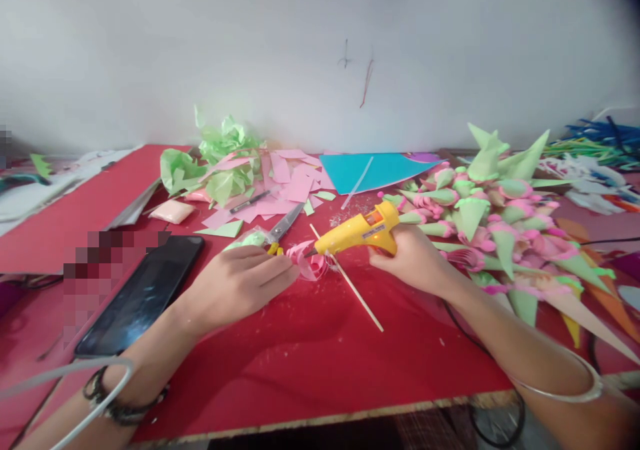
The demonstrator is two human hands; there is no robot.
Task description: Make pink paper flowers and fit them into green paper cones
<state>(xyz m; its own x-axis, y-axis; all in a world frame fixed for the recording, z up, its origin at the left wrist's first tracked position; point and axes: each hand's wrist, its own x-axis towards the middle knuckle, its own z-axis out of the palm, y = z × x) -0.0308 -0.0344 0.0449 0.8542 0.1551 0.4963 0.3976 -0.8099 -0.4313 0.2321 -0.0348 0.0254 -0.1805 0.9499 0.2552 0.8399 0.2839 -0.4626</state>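
Observation:
My right hand point(420, 258) is wrapped round the handle of a yellow glue gun point(353, 234), whose nozzle points left. The nozzle meets a curled pink paper strip point(314, 267) at the fingertips of my left hand point(247, 282). Those left fingers are pinched together on the strip; their tips are partly hidden. A thin wooden stick point(360, 293) lies slantwise on the red table point(300, 370), passing close by the strip and under the gun. Just beyond my left hand are scissors point(286, 227) with yellow handles, partly covered by the hand.
A black phone point(145, 297) lies by my left forearm. Pink paper scraps point(295, 183), crumpled green tissue point(225, 150) and a blue sheet point(370, 170) are along the back. Many green-and-pink paper cones point(473, 220) are heaped at the right. A cable point(465, 330) runs under my right arm.

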